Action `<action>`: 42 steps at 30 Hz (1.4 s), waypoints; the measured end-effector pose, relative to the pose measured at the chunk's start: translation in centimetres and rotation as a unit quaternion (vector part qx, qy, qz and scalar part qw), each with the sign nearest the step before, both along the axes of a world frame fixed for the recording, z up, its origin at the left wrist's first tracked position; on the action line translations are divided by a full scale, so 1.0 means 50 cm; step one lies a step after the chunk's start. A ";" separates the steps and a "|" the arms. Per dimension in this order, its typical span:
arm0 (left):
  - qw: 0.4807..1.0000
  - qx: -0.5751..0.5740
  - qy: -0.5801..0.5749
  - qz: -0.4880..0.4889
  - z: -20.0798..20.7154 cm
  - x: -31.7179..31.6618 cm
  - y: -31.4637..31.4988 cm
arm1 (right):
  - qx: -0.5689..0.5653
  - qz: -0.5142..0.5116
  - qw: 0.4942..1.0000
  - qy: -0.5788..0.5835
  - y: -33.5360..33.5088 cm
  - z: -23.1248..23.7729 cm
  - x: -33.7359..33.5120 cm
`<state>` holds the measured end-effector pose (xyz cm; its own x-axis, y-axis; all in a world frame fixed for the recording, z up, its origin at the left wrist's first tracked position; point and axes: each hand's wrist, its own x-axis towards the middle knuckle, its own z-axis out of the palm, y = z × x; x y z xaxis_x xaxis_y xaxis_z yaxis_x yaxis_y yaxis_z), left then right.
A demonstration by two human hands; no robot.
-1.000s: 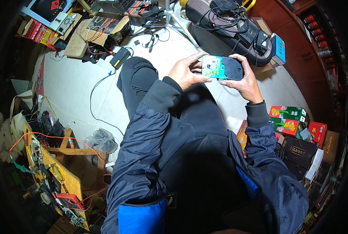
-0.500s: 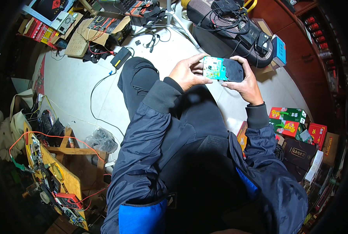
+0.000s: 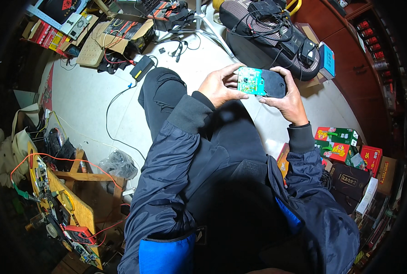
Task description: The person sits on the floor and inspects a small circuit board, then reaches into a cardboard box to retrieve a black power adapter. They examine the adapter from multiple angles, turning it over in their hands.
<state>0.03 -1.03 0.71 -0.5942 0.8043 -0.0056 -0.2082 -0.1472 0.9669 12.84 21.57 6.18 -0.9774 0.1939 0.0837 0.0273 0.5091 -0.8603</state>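
Circuit board point(image 3: 251, 81) between opposing fingers point(image 3: 231, 69).

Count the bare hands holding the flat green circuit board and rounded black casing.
2: the bare left hand at the left end of the flat green circuit board, the bare right hand at the right end of the rounded black casing. No other hand shows.

Two hands point(image 3: 219, 87), one circuit board point(image 3: 250, 81)

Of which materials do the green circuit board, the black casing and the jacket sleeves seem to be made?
Green circuit board: probably resin laminate, shiny-looking, with small mounted parts.
Black casing: likely plastic, matte, with a dull, smooth face.
Jacket sleeves: seemingly thin synthetic fabric, from their soft sheen and wrinkles.
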 end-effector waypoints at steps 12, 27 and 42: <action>1.000 0.010 -0.004 -0.002 0.004 0.000 -0.001 | -0.010 -0.003 1.000 0.011 0.002 -0.010 -0.002; 1.000 -0.012 0.019 0.005 -0.001 -0.001 0.001 | 0.003 -0.002 1.000 0.010 0.000 -0.006 0.000; 1.000 -0.002 0.006 -0.001 0.001 -0.002 -0.001 | -0.005 -0.001 1.000 0.006 0.003 -0.011 -0.004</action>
<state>-0.05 -1.07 0.79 -0.5926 0.8055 -0.0014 -0.1966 -0.1430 0.9700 12.66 21.74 5.61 -0.9762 0.1959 0.0927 0.0181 0.5002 -0.8657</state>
